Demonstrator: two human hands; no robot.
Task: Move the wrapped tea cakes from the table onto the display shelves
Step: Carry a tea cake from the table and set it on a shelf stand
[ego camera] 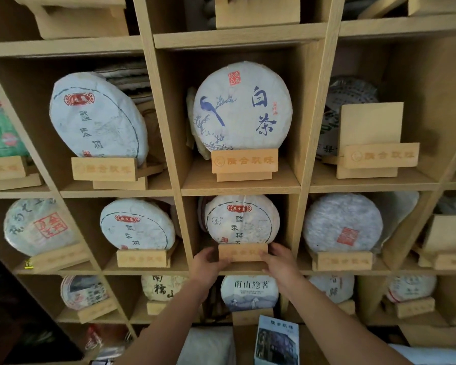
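Note:
A wrapped tea cake (242,219) with a red label stands upright on a small wooden stand (243,252) in the middle cubby of the display shelves (241,189). My left hand (208,263) grips the stand's left end and my right hand (279,262) grips its right end. Both forearms reach up from the bottom of the view. Above it, a larger cake (244,106) with a blue bird print rests on its own stand.
Wrapped cakes on stands fill most neighbouring cubbies, for instance at the left (137,223) and at the right (342,223). One stand at the upper right (371,143) holds no cake. A small printed box (277,341) stands below my arms.

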